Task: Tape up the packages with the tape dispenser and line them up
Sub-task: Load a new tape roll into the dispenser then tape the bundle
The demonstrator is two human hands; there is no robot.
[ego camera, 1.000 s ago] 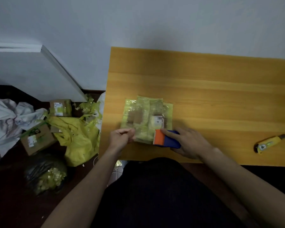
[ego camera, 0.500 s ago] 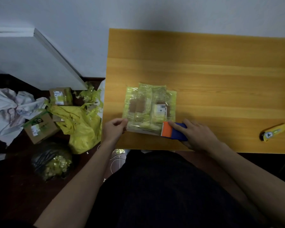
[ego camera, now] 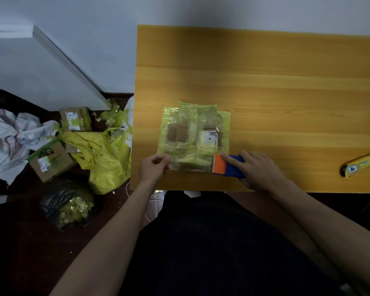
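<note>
Hands: left hand (ego camera: 153,169) pinching tape end at near-left corner of package (ego camera: 193,136); right hand (ego camera: 257,170) gripping tape dispenser (ego camera: 228,166) at near-right corner. Package flat on table (ego camera: 286,92), near front edge. Advisable: tape kept taut, dispenser pressed low, cut cleanly at edge.

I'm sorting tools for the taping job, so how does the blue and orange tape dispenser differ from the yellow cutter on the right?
The tape dispenser is blue with an orange front; the utility knife is yellow. The right hand holds the dispenser against the package, while the knife lies untouched, apart near the table's right edge. Both are on the table.
</note>
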